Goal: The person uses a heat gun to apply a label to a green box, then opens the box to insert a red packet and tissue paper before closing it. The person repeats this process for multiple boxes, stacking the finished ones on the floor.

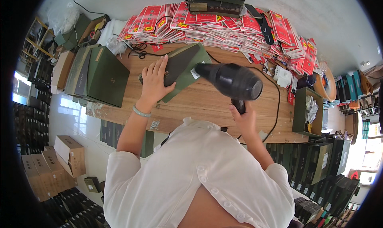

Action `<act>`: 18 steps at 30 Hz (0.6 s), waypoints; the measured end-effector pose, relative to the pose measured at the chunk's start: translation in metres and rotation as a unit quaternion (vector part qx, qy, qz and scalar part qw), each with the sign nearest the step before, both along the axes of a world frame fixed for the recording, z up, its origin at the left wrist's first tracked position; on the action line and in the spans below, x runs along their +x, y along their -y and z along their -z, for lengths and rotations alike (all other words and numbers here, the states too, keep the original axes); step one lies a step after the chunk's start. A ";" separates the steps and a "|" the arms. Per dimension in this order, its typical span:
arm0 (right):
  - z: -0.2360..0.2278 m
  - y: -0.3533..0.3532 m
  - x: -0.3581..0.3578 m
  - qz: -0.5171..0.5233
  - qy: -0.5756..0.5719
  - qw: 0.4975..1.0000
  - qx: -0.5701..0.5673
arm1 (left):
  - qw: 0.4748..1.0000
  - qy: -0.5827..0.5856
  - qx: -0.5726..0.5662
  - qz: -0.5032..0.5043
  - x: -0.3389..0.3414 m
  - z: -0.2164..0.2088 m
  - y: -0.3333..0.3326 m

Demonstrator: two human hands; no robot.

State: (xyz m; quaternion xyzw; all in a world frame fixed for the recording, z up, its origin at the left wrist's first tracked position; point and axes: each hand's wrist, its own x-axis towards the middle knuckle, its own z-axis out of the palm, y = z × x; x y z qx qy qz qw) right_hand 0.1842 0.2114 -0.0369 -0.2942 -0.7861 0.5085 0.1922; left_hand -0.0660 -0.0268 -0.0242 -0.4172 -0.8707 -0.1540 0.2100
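In front of me on the wooden table (223,120) lies a green and dark grey shoe-box-like carton (184,64), set at a slant, with a white label at its right end. My left hand (156,81) lies on its dark face with fingers spread and thumb stretched out. My right hand (245,119) is wrapped round the handle of a black hair dryer (235,81). The dryer's nozzle points left at the labelled end of the carton, very close to it; whether they touch I cannot tell. Its far parts are slightly blurred.
Red printed packets (207,32) are heaped along the wall. A larger green box (105,76) stands at the left, and an open green box (308,112) with plastic wrapping at the right. Black scissors (139,50) lie beyond the carton. A black cord (278,104) curves across the right side.
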 end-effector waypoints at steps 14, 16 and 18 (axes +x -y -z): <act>0.004 0.002 0.004 -0.020 0.023 0.999 0.012 | 1.000 0.008 0.000 0.001 -0.012 -0.002 0.004; 0.005 0.001 0.005 -0.023 0.025 0.999 0.013 | 1.000 0.007 0.001 0.000 -0.015 -0.002 0.003; 0.007 0.000 0.006 -0.028 0.057 0.997 -0.043 | 1.000 -0.006 0.004 0.004 -0.017 -0.002 0.002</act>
